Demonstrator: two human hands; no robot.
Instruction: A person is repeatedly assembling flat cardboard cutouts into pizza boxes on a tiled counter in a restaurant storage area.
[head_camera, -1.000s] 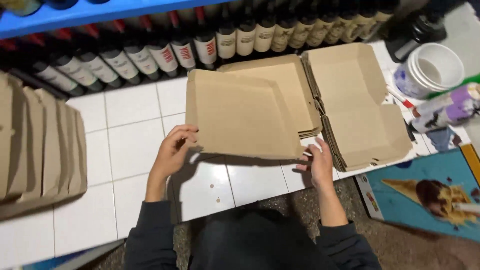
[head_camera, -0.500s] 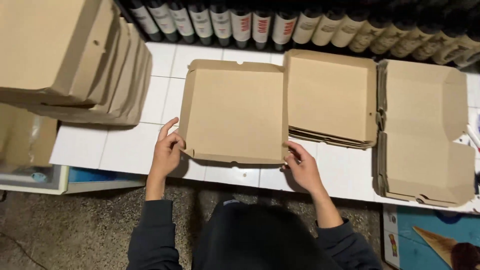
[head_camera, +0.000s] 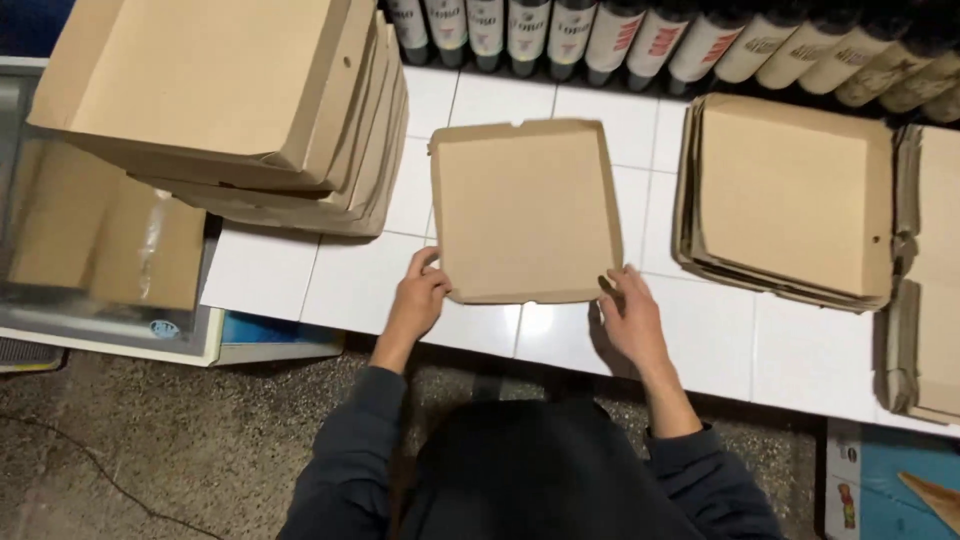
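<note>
A flat brown cardboard box piece (head_camera: 525, 208) lies on the white tiled counter (head_camera: 340, 280) in front of me. My left hand (head_camera: 420, 298) grips its near left corner. My right hand (head_camera: 630, 312) holds its near right corner, fingers curled on the edge. To the right sits a pile of flat cardboard blanks (head_camera: 790, 200). To the left stands a stack of folded cardboard boxes (head_camera: 240, 100), nested one inside another.
A row of dark bottles (head_camera: 620, 35) with white and red labels lines the back of the counter. Another pile of cardboard (head_camera: 925, 270) sits at the far right edge. A glass-topped case (head_camera: 100, 260) stands at the left. The floor is speckled stone.
The cardboard piece has been carried left from the pile of blanks and set down on the tiles between the two stacks. My view has swung left, bringing the folded boxes closer.
</note>
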